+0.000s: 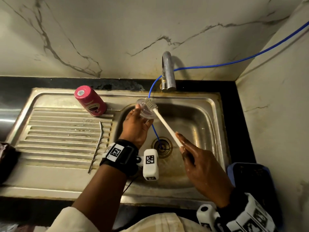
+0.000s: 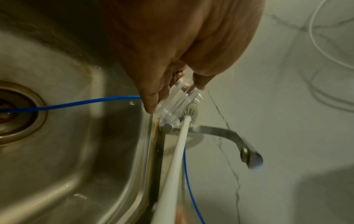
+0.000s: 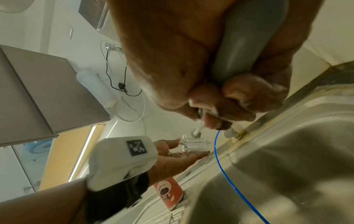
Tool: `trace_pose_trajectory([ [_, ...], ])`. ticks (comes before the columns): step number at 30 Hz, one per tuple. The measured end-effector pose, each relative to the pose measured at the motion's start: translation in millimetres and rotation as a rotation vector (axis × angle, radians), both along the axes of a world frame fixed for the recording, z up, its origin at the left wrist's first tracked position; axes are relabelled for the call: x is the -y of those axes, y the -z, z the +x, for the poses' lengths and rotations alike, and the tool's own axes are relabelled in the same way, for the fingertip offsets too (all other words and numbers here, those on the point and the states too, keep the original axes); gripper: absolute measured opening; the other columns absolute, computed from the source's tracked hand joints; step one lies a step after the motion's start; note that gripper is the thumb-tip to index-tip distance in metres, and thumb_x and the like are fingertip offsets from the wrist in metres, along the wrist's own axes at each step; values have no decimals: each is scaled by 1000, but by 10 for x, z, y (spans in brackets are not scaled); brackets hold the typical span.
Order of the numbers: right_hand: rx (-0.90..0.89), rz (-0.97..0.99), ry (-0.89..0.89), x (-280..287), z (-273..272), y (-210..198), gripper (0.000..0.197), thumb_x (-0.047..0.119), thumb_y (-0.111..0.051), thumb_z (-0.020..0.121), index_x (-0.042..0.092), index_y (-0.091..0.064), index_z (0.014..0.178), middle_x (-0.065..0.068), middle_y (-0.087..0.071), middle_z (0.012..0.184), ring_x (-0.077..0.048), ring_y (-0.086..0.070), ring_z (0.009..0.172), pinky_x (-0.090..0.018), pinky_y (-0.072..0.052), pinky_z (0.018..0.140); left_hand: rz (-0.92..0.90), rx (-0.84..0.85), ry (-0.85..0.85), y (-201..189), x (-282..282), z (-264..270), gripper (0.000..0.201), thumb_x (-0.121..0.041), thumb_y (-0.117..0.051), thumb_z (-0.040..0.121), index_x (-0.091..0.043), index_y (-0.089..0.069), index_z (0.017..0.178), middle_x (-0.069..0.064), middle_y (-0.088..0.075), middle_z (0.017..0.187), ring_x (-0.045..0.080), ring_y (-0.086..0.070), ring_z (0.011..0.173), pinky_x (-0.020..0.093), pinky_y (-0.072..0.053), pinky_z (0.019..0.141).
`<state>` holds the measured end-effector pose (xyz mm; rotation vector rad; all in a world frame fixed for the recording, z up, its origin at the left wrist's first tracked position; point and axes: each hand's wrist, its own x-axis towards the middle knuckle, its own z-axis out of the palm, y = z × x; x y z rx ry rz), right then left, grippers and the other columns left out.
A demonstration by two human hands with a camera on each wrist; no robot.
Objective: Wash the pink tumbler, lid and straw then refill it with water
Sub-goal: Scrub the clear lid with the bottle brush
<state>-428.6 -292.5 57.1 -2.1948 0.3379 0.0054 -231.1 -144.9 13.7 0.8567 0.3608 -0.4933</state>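
A marble-look wall backs a steel sink (image 1: 209, 104) set in a dark surface, with a ribbed drainboard (image 1: 63, 131) on its left and a tap (image 1: 168, 71) at the back; a blue tube (image 1: 234, 61) runs down past the tap into the drain (image 1: 162, 147). The pink tumbler (image 1: 90, 101) stands upside down on the drainboard, which suggests its wash is done and it is draining. The metal straw (image 1: 97, 144) lies along the ribs, apart from the tumbler; whether it has been cleaned I cannot tell. The clear lid (image 1: 145, 109) is the part in hand: the left hand (image 1: 135, 128) holds it over the basin's back left corner, its fingers (image 2: 151, 97) and thumb pinching the rim. The right hand (image 1: 197, 164) is wrapped round the grey grip of a brush (image 1: 164, 124), soapy fingers (image 3: 247, 94) clenched on it, the white stem reaching up so the bristled head touches the lid. No water is visibly running. So the lid looks mid-scrub; likely left are rinsing it, perhaps the straw, then righting the tumbler, filling it and refitting lid and straw.
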Motion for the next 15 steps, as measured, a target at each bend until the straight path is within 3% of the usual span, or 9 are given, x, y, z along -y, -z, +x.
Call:
trace_pose_trajectory([
  [3, -20, -56, 52, 25, 173, 11, 54, 28, -53, 109, 48, -39, 157, 5, -63, 64, 0, -54, 48, -15, -37, 52, 21, -3, 19, 11, 81, -136, 57, -28, -59, 104, 5, -47, 149, 27, -61, 142, 34, -67, 121, 44, -59, 98],
  [6, -16, -21, 7, 17, 156, -43, 56, 22, -54, 108, 44, -40, 158, 18, -50, 51, 6, -54, 51, -11, -37, 50, -21, -23, -49, 6, 11, -36, 56, -32, -55, 104, 3, -50, 147, 25, -65, 137, 33, -69, 119, 44, -59, 100],
  [8, -13, 4, -37, -28, 32, -101, 55, 22, -55, 108, 45, -40, 156, 21, -53, 52, 7, -55, 51, -9, -37, 50, -64, -55, -108, 14, -101, 95, 52, -32, -46, 110, 3, -50, 148, 22, -68, 131, 31, -72, 113, 44, -58, 101],
  [11, -32, -14, -42, -80, -59, -118, 54, 31, -51, 109, 54, -34, 154, 15, -52, 56, 2, -55, 50, -14, -35, 49, -56, -60, -118, 6, -173, 129, 52, -33, -44, 111, 2, -49, 149, 21, -70, 128, 30, -73, 111, 42, -61, 96],
  [13, -30, -70, -16, -80, 13, -84, 55, 32, -50, 109, 55, -33, 155, 13, -49, 54, -3, -52, 46, -17, -34, 51, -33, -24, -67, 2, -125, 31, 54, -33, -51, 107, 3, -50, 148, 24, -68, 133, 33, -70, 119, 42, -61, 97],
  [15, -41, -114, 4, -84, 115, -60, 56, 32, -50, 109, 52, -33, 158, 12, -57, 61, -4, -48, 46, -22, -38, 55, -33, 13, -43, 17, -81, -41, 66, -34, -63, 97, 4, -48, 149, 26, -63, 140, 36, -64, 129, 43, -60, 98],
])
